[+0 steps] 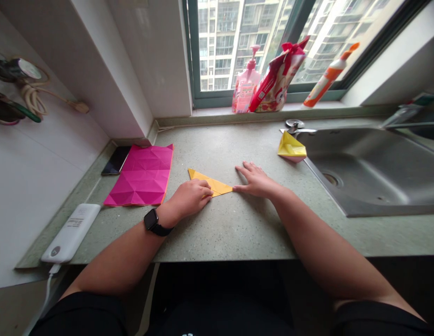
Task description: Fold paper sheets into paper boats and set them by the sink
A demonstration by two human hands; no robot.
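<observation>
On the left wall, a bundle of cords (25, 91) hangs from hooks. Below it a white power bank (71, 232) lies at the near-left corner of the speckled countertop (238, 228), with a cable running from its near end. Farther back a dark phone (116, 160) lies flat, just beside a creased pink paper sheet (143, 176) spread open on the counter.

The left forearm, with a black smartwatch (152, 219) at the wrist, reaches in from the lower left. The left hand (188, 198) is curled into a loose fist, knuckles up, and its folded fingers press down on the left half of the yellow paper triangle (217, 185). I cannot tell whether they pinch an edge. The triangle lies flat at mid-counter, between the two hands, with its long point to the right.

The right arm comes in from the lower right. The right hand (257, 179) lies palm down with its fingers spread, and its thumb tip touches the triangle's right point.

On the windowsill behind stand a pink pump bottle (245, 86) filled with pink liquid, a red refill pouch (278, 79) leaning against it, and a tilted white bottle with an orange cap (327, 77). A small folded yellow paper piece (291, 147) sits at the left rim of the steel sink (378, 186), near the tap base (295, 125). The basin shows its drain (331, 178).
</observation>
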